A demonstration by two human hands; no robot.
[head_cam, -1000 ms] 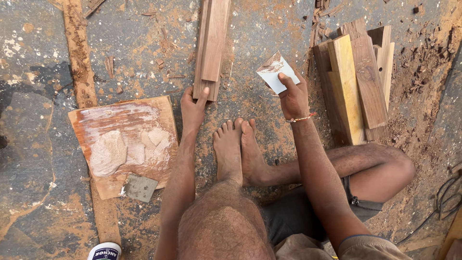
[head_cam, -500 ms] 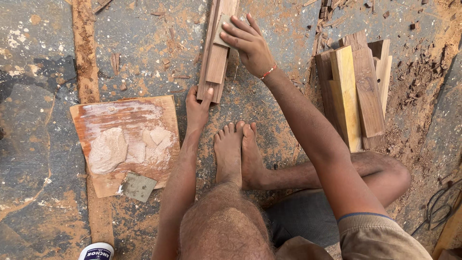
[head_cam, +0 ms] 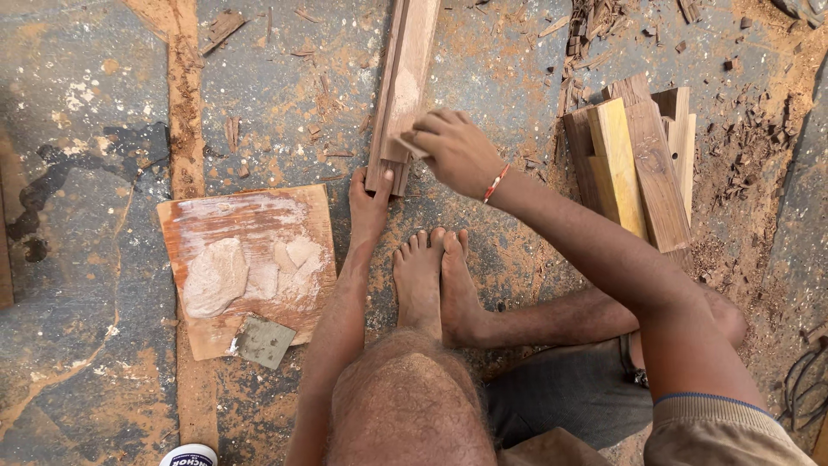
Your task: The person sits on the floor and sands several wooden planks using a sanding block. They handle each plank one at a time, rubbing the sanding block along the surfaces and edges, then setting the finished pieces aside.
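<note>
Right hand [head_cam: 453, 151] is back from the far end of the wood strip [head_cam: 404, 86], fingers clamped on sandpaper [head_cam: 409, 143] near its near end. Left hand [head_cam: 371, 200] pins that end, grip closed on it, on the floor before the feet [head_cam: 435, 276].

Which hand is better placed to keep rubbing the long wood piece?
Probably the right hand: it lies on top of the wood piece, pressing a small pad there. The left hand only holds its near end.
</note>
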